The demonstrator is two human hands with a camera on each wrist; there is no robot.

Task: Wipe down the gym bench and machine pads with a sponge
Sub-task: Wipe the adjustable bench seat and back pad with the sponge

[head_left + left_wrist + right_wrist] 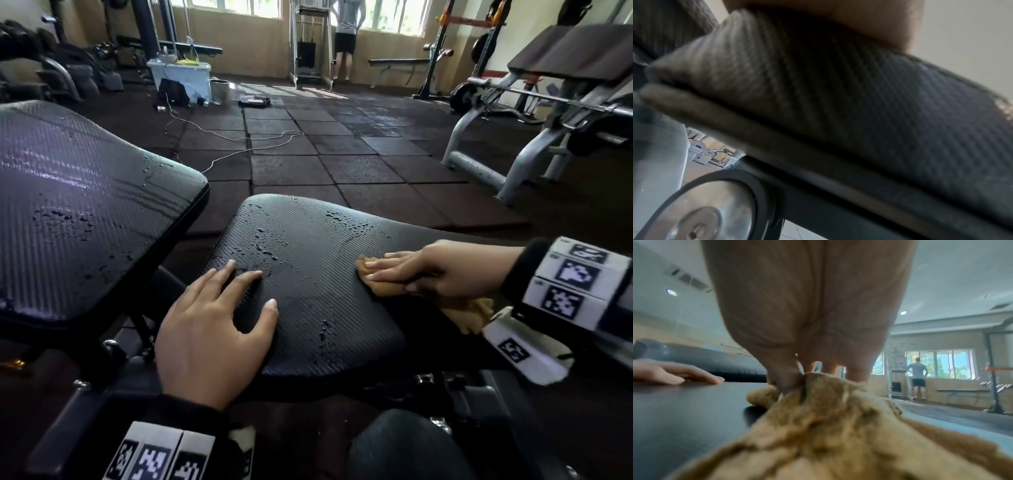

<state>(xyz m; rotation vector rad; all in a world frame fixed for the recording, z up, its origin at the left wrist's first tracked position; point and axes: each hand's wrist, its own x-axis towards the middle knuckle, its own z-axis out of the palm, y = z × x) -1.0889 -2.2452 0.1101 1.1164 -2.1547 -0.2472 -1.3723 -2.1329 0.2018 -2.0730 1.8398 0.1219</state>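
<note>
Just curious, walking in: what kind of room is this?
A gym, most likely: a padded black bench seat, a cable weight machine by the windows, and rubber floor tiles.

Seat pad (308, 291) centre free between hands (droplets only); backrest pad (85, 205) blocks left.

Right hand (807, 313) flat on tan cloth (828, 426), black pad (684, 410) beneath

Your left hand (209, 329) rests flat on the black ribbed vinyl seat pad (318, 291); your right hand (442, 267), further right, presses the tan fuzzy cloth (387, 287) onto it.
</note>
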